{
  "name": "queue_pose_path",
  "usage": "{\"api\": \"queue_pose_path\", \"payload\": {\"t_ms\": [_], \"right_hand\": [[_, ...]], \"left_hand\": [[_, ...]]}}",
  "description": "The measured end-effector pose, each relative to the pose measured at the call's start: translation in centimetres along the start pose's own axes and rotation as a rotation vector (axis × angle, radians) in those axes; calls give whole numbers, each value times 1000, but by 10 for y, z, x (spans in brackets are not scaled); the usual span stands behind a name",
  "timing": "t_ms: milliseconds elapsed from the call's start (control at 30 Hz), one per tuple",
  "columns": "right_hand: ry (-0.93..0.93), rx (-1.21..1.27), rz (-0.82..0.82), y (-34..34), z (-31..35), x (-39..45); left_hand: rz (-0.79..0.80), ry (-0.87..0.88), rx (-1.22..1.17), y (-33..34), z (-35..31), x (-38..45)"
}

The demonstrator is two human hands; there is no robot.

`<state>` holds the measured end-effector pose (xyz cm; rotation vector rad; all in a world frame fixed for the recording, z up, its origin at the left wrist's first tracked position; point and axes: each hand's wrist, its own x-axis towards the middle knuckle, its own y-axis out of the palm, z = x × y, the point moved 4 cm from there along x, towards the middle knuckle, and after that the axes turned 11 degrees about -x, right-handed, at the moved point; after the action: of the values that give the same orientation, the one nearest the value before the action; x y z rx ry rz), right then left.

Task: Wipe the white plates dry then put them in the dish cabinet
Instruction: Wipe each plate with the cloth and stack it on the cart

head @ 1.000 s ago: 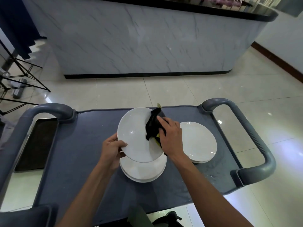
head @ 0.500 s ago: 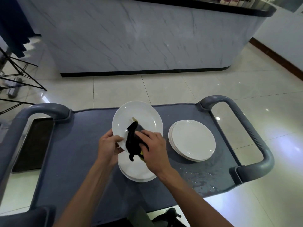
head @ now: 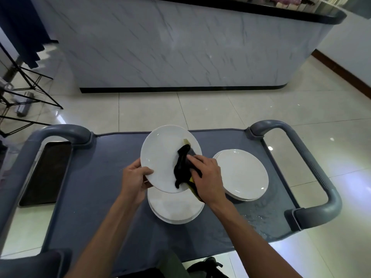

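A white plate (head: 160, 157) is tilted up above the grey cart top (head: 96, 187). My left hand (head: 134, 177) grips its left rim, thumb on the face. Against the plate's right half my right hand (head: 206, 177) presses a black cloth with a yellow underside (head: 181, 167), fingers curled round it. Directly under the held plate lies a stack of white plates (head: 176, 209). A second stack of white plates (head: 243, 173) sits to the right.
Water drops (head: 255, 215) wet the cart top at the front right. Grey cart handles (head: 313, 169) arch at both ends. A dark tray (head: 46, 173) shows on a lower level at left. A marble counter (head: 180, 47) stands beyond, tripod legs (head: 30, 91) at far left.
The cloth and my right hand swept from the plate's upper right down toward its lower middle, then back to the right half. My left hand kept hold of the rim.
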<state>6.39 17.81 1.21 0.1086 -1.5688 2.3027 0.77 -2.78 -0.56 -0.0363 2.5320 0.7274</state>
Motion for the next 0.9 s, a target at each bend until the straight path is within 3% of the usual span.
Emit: {"api": "queue_pose_path", "payload": {"t_ms": [500, 900], "right_hand": [[-19, -1, -41, -15, 17, 53], [-262, 61, -26, 2, 53, 16]], "left_hand": [[160, -37, 132, 6, 9, -3], [223, -16, 157, 12, 12, -6]]}}
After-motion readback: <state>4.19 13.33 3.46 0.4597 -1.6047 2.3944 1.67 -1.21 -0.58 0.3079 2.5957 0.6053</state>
